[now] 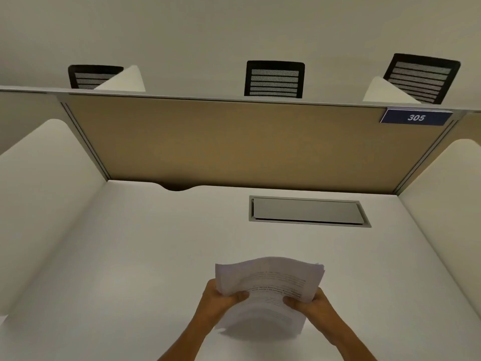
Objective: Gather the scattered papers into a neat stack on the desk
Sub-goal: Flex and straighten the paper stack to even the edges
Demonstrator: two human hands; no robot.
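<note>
Both hands, the left hand (pixel 221 299) and the right hand (pixel 311 302), grasp the bent stack of white printed papers (pixel 270 282) by its sides, above the white desk (pixel 156 256).

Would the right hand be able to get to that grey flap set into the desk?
Probably not right now: the right hand grips the stack of papers together with the left hand. The desk between it and the grey flap lies bare.
</note>
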